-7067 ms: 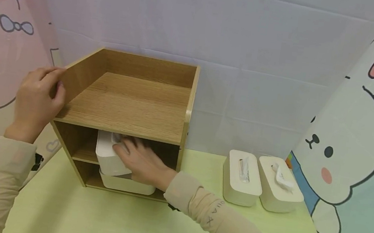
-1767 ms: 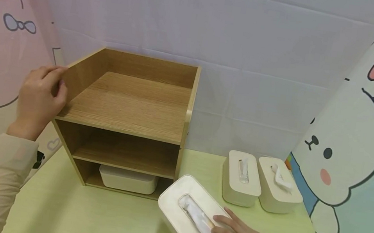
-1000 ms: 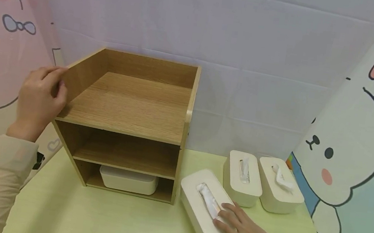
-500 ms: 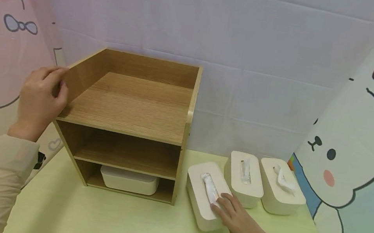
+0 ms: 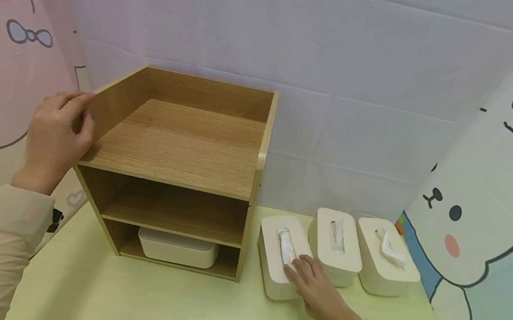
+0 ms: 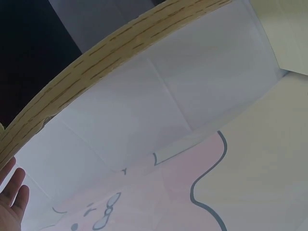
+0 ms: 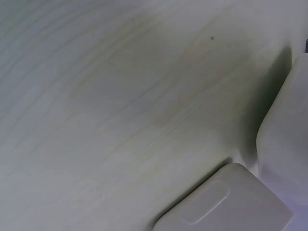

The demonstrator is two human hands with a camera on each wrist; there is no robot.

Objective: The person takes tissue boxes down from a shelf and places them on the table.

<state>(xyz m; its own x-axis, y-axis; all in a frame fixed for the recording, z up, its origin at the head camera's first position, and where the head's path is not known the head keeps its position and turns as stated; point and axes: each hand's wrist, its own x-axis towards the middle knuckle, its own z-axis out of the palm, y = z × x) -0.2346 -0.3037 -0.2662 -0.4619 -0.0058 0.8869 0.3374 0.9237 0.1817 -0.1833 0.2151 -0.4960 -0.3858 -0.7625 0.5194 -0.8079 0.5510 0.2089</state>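
Note:
My right hand [image 5: 318, 295] holds a white tissue box [image 5: 276, 275] by its near right end, fingers over the lid and slot. The box stands on the table just right of the wooden shelf unit [image 5: 186, 142], tissue showing in its slot. Beside it, a second tissue box [image 5: 336, 246] and a third tissue box [image 5: 384, 258] stand in a row. My left hand [image 5: 57, 136] grips the left side panel of the shelf. In the left wrist view its fingers [image 6: 17, 190] show by the panel edge [image 6: 91, 70]. The right hand is out of the right wrist view.
A white box [image 5: 176, 248] sits in the shelf's bottom compartment; its top is hidden by the middle board [image 5: 171, 213]. A pale curtain [image 5: 341, 106] hangs behind the green table [image 5: 146, 297], with cartoon-printed panels at both sides.
My right hand has taken the tissue box out of the middle compartment, carried it right, and moved it back along the table beside the others. The left hand has stayed on the shelf.

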